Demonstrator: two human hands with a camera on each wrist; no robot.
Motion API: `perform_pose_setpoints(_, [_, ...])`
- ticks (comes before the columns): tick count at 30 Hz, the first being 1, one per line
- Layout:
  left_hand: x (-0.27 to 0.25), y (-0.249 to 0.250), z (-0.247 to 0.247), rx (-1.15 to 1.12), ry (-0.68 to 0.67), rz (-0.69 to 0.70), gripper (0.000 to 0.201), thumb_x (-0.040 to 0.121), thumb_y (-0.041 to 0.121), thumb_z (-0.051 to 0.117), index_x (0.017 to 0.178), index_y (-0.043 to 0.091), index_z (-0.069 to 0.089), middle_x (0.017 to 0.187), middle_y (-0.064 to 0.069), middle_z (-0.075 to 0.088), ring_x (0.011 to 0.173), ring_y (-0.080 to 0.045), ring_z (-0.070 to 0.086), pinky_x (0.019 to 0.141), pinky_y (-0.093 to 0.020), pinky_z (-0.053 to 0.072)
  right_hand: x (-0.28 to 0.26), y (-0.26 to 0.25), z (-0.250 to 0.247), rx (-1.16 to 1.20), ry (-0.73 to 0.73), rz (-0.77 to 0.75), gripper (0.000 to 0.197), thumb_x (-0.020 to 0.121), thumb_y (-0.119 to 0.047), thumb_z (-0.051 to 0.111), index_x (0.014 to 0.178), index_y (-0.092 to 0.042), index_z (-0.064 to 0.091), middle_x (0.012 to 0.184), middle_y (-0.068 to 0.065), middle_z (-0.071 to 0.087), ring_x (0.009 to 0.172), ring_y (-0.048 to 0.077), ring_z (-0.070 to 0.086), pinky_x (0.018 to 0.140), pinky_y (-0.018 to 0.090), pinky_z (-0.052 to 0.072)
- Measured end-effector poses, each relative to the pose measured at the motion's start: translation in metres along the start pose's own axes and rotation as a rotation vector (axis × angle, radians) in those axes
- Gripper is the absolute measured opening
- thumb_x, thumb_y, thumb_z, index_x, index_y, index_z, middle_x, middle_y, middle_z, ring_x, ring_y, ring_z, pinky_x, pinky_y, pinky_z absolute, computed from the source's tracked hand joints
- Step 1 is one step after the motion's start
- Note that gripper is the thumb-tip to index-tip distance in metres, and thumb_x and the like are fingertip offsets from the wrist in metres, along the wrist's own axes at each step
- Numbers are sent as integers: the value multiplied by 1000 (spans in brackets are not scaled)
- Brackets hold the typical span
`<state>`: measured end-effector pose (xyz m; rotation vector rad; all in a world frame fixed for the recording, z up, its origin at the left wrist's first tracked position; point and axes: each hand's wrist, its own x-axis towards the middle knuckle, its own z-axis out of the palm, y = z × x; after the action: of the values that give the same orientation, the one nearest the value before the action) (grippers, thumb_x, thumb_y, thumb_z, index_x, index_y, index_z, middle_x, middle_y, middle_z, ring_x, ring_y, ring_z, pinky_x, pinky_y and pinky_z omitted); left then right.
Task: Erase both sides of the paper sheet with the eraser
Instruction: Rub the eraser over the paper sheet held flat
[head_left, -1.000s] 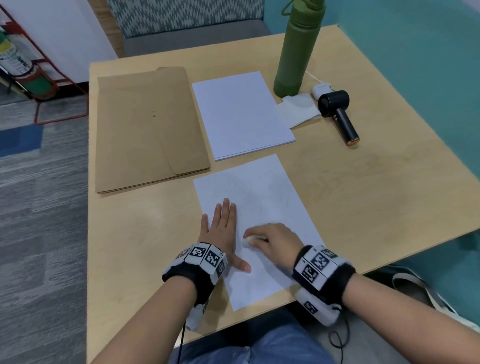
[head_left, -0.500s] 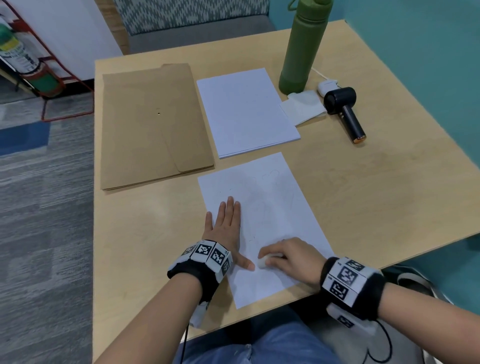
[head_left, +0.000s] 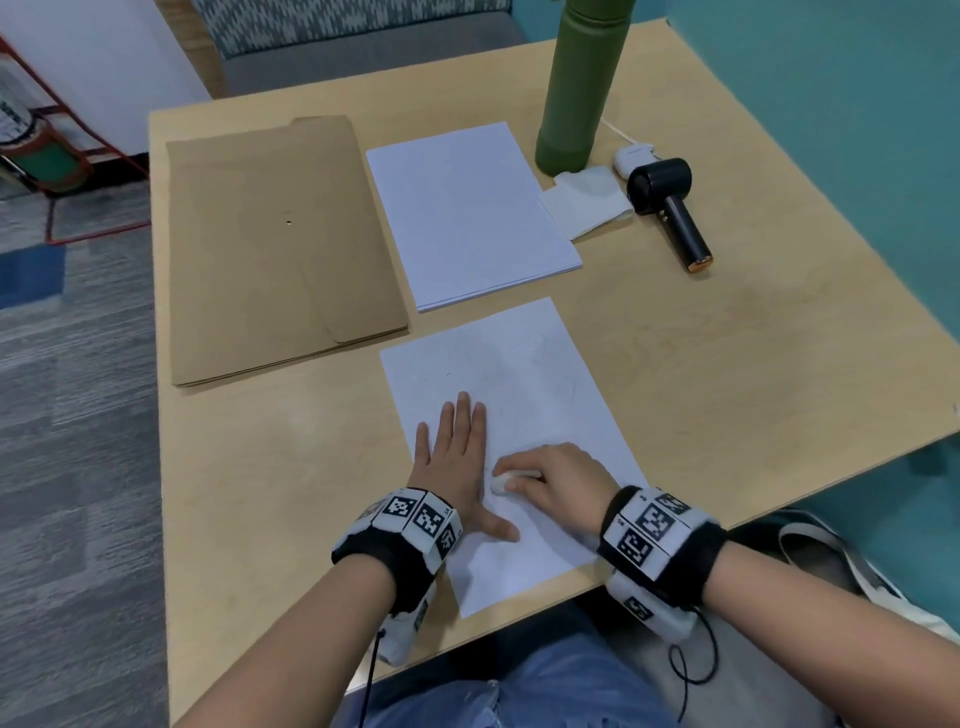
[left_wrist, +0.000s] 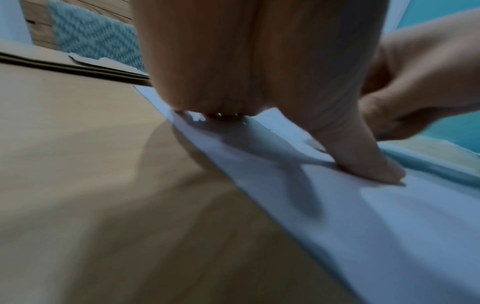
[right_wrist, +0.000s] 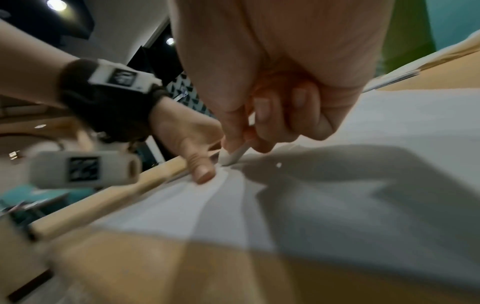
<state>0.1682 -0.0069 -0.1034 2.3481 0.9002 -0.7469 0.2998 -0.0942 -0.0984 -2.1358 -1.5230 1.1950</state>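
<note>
A white paper sheet (head_left: 524, 384) with faint pencil traces lies on the wooden table (head_left: 727, 374) near its front edge. My left hand (head_left: 457, 447) lies flat on the sheet's left part, fingers straight and thumb spread, pressing it down (left_wrist: 363, 160). My right hand (head_left: 550, 478) curls its fingers round a small white eraser (head_left: 501, 484), whose tip touches the sheet just right of the left thumb. In the right wrist view the eraser (right_wrist: 239, 153) pokes out between thumb and fingers onto the paper sheet (right_wrist: 363, 185).
A stack of white paper (head_left: 467, 213) and a brown envelope (head_left: 275, 244) lie behind the sheet. A green bottle (head_left: 582, 88), a folded tissue (head_left: 587, 202), a black handheld device (head_left: 670, 208) and a small white case (head_left: 634, 156) stand at the back right.
My right hand with the eraser has slid back and forth over the sheet's lower part, now lying closer to the left hand. The left hand has stayed flat on the paper.
</note>
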Motion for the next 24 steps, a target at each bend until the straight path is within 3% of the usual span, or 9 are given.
perform_pose_setpoints(4, [0, 2, -1, 10, -3, -7, 144, 61, 66, 72, 140, 7, -33, 146, -10, -41, 137, -27, -35, 110, -48, -19, -13, -1, -6, -113, -172, -31, 25, 88, -33, 54, 112, -32, 62, 113, -2, 67, 106, 15, 58, 82, 25, 41])
perform_pose_setpoints(10, [1, 2, -2, 27, -18, -21, 142, 63, 63, 73, 139, 8, -34, 146, -9, -42, 137, -27, -35, 110, -47, -19, 24, -7, -16, -33, 43, -3, 24, 88, -30, 53, 111, -31, 64, 117, -1, 66, 109, 18, 59, 88, 29, 45])
perform_pose_setpoints(14, [0, 3, -3, 26, -27, -19, 142, 64, 63, 72, 139, 7, -34, 146, -10, -42, 136, -27, -35, 110, -47, -20, -8, 2, -5, -40, -55, -45, 25, 90, -31, 52, 112, -29, 63, 115, 0, 67, 109, 17, 57, 91, 31, 45])
perform_pose_setpoints(17, [0, 3, -4, 30, -30, -19, 142, 63, 64, 72, 138, 7, -35, 146, -10, -42, 136, -28, -35, 109, -47, -21, -6, 2, -11, -133, -129, -65, 26, 90, -35, 51, 113, -32, 62, 114, -1, 66, 108, 17, 56, 87, 30, 44])
perform_pose_setpoints(22, [2, 2, -3, 31, -33, -16, 143, 62, 66, 71, 138, 8, -35, 146, -10, -42, 136, -27, -36, 108, -46, -22, 17, -8, -9, 22, 88, -10, 23, 89, -30, 53, 109, -30, 64, 111, 0, 68, 105, 19, 60, 88, 33, 47])
perform_pose_setpoints(24, [1, 2, -3, 33, -30, -15, 143, 62, 67, 71, 138, 8, -35, 146, -10, -42, 136, -27, -36, 108, -46, -22, 5, -6, 1, 91, 95, 1, 22, 89, -29, 53, 107, -28, 65, 111, -1, 69, 104, 17, 61, 92, 36, 47])
